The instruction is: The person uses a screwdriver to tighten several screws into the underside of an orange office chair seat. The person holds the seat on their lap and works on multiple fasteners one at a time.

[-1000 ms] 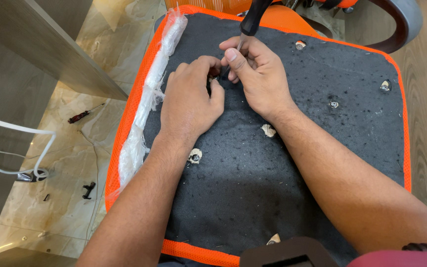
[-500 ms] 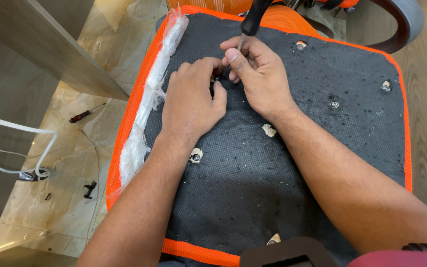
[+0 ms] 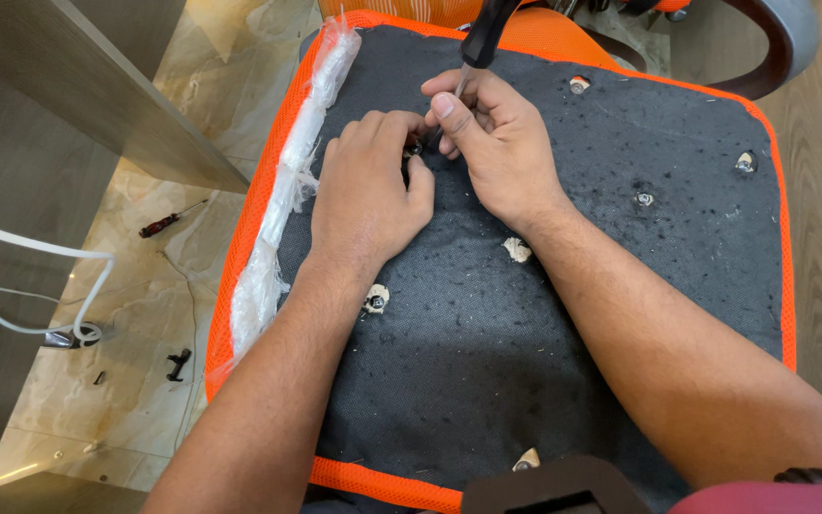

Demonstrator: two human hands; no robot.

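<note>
So the biggest thing here is an upside-down office chair seat, the underside covered in black fabric with an orange mesh edge running round it. It fills most of the view and lies on a beige marble-look floor. Along the seat's left edge there's a crumpled strip of clear plastic wrap clinging to the orange trim. Top right you can see a curved grey armrest.

Left of the seat a wooden panel slants across the corner, and a white cable loops over the floor below it.

Both arms come in from the bottom. The left hand lies palm down on the black fabric, fingers curled in around a small dark screw sitting at a hole in the seat. The right hand is closed tight around the shaft of a black-handled screwdriver, which stands nearly upright with its tip down right at that screw, just between the two hands. The hands are touching each other there.

Other mounting holes with torn pale edges dot the fabric, one just below the left wrist, and some on the right have screws in them.

Smallest bits: a little red-handled screwdriver on the floor, and a small black part further down.
</note>
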